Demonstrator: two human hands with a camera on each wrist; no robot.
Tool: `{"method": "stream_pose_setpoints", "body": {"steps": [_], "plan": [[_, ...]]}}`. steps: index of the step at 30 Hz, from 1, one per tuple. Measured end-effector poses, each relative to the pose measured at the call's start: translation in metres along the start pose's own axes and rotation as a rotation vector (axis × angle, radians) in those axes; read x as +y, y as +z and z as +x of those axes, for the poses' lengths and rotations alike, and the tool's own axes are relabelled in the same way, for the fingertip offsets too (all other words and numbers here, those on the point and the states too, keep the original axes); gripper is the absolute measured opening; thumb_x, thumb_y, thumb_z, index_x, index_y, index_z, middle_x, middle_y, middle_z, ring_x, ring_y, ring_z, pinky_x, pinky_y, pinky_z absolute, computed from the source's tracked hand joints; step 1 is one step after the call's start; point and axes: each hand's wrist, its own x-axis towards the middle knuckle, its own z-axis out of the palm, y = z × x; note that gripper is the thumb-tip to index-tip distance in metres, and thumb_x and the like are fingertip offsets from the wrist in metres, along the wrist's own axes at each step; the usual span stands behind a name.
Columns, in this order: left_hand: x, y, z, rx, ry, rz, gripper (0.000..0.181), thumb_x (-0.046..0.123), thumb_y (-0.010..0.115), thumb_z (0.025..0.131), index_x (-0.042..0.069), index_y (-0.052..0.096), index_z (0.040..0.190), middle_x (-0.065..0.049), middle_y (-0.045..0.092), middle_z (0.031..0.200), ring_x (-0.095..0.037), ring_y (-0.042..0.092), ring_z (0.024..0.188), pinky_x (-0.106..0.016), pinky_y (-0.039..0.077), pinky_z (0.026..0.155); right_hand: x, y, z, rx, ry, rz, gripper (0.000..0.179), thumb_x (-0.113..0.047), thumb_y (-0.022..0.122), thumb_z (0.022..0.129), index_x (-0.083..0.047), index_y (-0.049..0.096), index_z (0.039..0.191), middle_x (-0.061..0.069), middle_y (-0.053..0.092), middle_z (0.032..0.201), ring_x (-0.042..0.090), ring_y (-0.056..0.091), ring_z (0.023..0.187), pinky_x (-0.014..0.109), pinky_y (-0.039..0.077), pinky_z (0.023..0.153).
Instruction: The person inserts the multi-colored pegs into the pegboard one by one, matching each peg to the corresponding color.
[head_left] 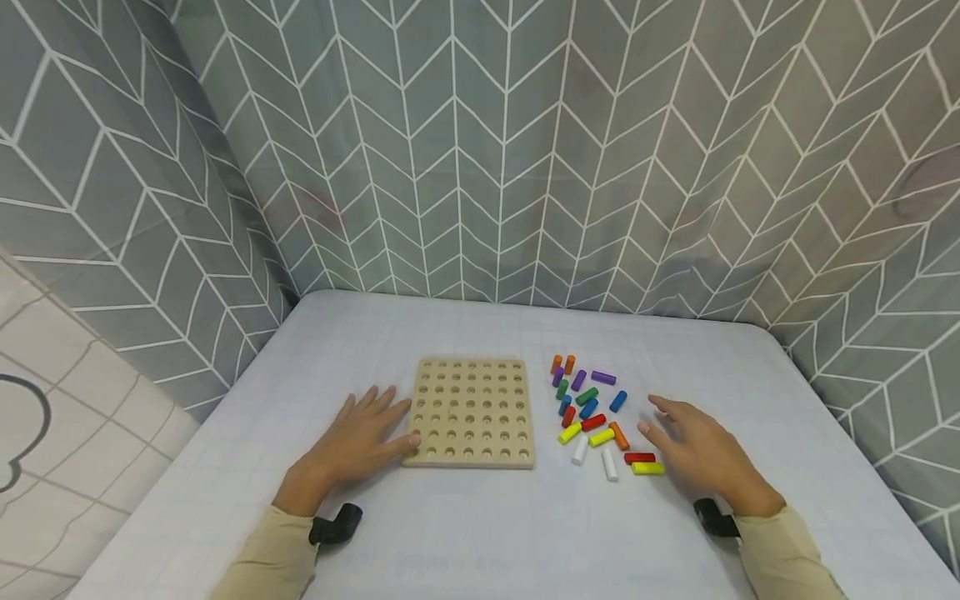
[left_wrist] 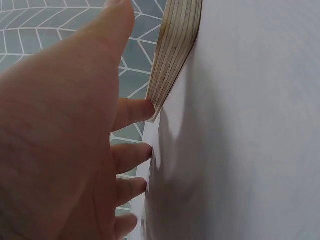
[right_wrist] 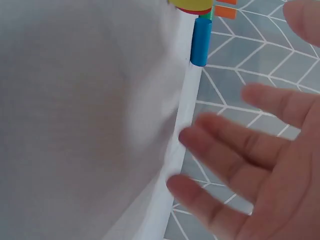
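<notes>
A square wooden pegboard (head_left: 470,412) with rows of round holes lies flat on the white table. My left hand (head_left: 360,442) is spread beside its left edge, the thumb at the front left corner. In the left wrist view, a fingertip meets the layered side of the pegboard (left_wrist: 172,55). Right of the board lie loose pegs in several colours, among them a purple peg (head_left: 603,377), a red peg (head_left: 640,457) and a white peg (head_left: 610,465). Just right of these pegs, my right hand (head_left: 701,450) has its fingers extended and holds nothing. The right wrist view shows a blue peg (right_wrist: 201,42) beyond the fingertips.
The white table (head_left: 465,533) reaches back to a grey curtain (head_left: 480,167) with white chevron lines. Another stretch of curtain runs along each side. Black wrist straps (head_left: 337,525) sit on both arms over beige sleeves.
</notes>
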Motion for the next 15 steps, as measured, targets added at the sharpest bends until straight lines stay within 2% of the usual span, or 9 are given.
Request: {"method": "stream_pose_setpoints", "body": {"steps": [4,8,15], "plan": [[0.001,-0.0029,0.0004,-0.028,-0.007,-0.028,0.087,0.071,0.051,0.092,0.009,0.044,0.152,-0.016,0.032,0.16,-0.044,0.017,0.149,-0.062,0.013,0.118,-0.0016,-0.0001,-0.0005,-0.014,-0.013,0.094,0.06,-0.045,0.064,0.097,-0.001,0.058,0.137,0.019,0.065,0.125,0.035,0.063,0.108,0.057,0.054,0.089],[0.0013,-0.0018,-0.0002,-0.045,0.007,-0.087,0.093,0.071,0.059,0.087,0.011,0.04,0.155,-0.01,0.033,0.161,-0.043,0.014,0.15,-0.06,0.009,0.119,-0.004,-0.0006,-0.0028,-0.046,-0.011,0.163,0.047,-0.035,0.07,0.095,-0.002,0.064,0.128,0.009,0.068,0.113,0.026,0.063,0.099,0.047,0.058,0.084],[0.0022,0.0051,0.0003,-0.075,0.071,-0.127,0.104,0.076,0.066,0.077,0.016,0.037,0.157,-0.005,0.029,0.163,-0.042,0.005,0.151,-0.062,-0.002,0.118,-0.0014,-0.0043,-0.0073,-0.139,-0.034,0.229,0.028,-0.022,0.076,0.09,-0.007,0.071,0.113,0.003,0.068,0.109,0.022,0.061,0.096,0.046,0.057,0.086]]}}
